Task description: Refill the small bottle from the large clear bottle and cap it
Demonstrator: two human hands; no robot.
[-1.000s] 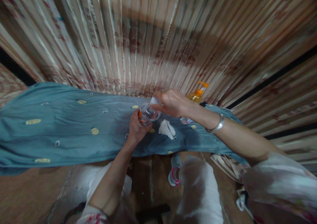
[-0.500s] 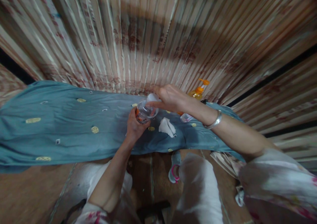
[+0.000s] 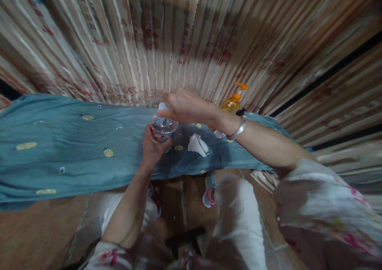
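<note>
My left hand [image 3: 153, 147] grips a clear drinking glass [image 3: 163, 128] from below, holding it just above a blue-grey cloth [image 3: 74, 150] with small gold motifs. My right hand [image 3: 185, 107] comes over the rim of the glass, pressing a white tissue [image 3: 164, 107] against it with the fingers. A silver bangle [image 3: 237, 129] sits on my right wrist. A second crumpled white tissue [image 3: 197, 144] lies on the cloth just right of the glass.
An orange pump bottle [image 3: 232, 101] stands behind my right forearm, with a small clear object [image 3: 218, 134] beside it. A striped curtain [image 3: 179, 35] hangs close behind. Below are my white-trousered legs, a pink-trimmed shoe [image 3: 209, 189] and a brown floor.
Both hands with the glass have shifted left and slightly up in the picture. The view has tilted, so the cloth and bottle sit higher.
</note>
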